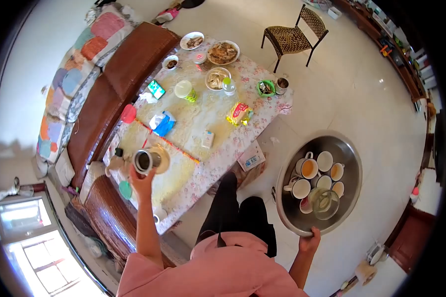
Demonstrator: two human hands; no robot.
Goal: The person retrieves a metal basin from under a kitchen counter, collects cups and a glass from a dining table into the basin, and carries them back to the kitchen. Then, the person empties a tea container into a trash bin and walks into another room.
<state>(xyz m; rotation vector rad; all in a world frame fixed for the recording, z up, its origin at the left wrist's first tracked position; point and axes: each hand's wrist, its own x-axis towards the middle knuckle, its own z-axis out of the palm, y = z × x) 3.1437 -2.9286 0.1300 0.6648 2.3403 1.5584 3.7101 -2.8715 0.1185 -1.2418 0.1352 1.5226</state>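
Metal basin (352, 171) at the right of the scene, apart from the table (183, 178): I am viewing it remotely, with the right hand (309, 241) gripping its near rim, fingers curling over the edge. At the table's near left, the left hand (142, 184) is curling partly around a metal cup (143, 162); whether the cup is resting or hanging clear, I cannot tell. In my judgement the basin is risking a tip if this one-handed hold is its only support; what lies beneath is not showing. Tilting could send the white mugs (301, 189) sliding, spill the amber liquid (309, 169) standing in some, and knock the glass vessel (325, 204) perching among them. On the table's far side, a white bowl (215, 89) is holding pale food (217, 78). The metal cup's dark interior is hiding its contents.
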